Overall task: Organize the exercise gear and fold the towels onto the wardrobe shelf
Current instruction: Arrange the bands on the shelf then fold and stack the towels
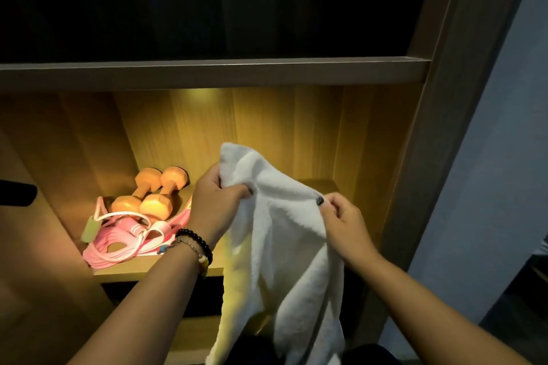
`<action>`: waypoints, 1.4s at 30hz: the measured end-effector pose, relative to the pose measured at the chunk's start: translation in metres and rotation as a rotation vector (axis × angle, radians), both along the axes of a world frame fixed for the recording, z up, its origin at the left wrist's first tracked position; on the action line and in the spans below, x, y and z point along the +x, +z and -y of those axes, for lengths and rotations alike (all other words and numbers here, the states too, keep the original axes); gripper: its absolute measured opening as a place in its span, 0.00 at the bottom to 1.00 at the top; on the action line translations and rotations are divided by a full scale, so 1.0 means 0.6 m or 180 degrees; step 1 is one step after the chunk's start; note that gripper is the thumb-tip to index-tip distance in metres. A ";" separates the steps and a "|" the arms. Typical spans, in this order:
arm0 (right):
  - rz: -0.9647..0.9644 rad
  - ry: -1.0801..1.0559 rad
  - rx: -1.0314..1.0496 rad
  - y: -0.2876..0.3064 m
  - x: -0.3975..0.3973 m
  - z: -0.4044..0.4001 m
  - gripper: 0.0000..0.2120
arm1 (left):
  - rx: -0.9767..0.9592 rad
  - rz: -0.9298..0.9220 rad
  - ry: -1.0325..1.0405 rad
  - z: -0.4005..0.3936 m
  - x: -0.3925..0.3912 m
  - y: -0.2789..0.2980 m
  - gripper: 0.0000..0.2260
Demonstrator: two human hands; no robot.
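Left hand (218,197) and right hand (341,216) each pinch the towel's (284,240) top edge, hanging before the shelf (157,270). 2 dumbbells (151,195) stowed. Corners possibly misaligned; square them before folding.

Both forearms are bare, with no sleeves. The left wrist (194,249) wears a black beaded bracelet and a thin chain bracelet. A right hand (344,228) fingernail is painted dark.

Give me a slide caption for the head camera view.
Both hands hold up a white towel beside dumbbells.
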State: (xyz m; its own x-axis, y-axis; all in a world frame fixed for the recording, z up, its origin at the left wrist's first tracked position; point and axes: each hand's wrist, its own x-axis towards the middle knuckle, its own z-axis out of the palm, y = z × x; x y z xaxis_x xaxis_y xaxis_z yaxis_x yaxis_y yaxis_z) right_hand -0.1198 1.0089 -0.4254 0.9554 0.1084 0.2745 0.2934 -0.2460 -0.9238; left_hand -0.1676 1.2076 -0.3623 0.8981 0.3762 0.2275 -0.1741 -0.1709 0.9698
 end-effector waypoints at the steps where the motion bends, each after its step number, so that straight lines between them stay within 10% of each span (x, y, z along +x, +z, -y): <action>1: 0.0130 -0.0027 0.0025 0.016 0.007 -0.007 0.10 | -0.0013 -0.0033 0.0129 -0.011 -0.002 -0.003 0.15; 13: 0.1347 0.0323 -0.0252 0.209 0.049 -0.085 0.06 | -0.1020 0.0633 0.0169 -0.092 -0.004 0.018 0.05; 24: 0.0219 0.0920 0.0356 0.232 0.034 -0.092 0.22 | 0.0420 -0.0129 -0.0715 -0.063 -0.022 0.086 0.17; 34: -0.0072 0.1434 0.0388 0.192 0.020 -0.024 0.14 | 0.0808 0.1075 0.0748 0.050 0.019 0.069 0.15; 42: -0.0770 0.1412 0.0199 0.074 0.015 0.054 0.21 | -0.0196 0.1652 0.1766 0.045 0.063 0.065 0.16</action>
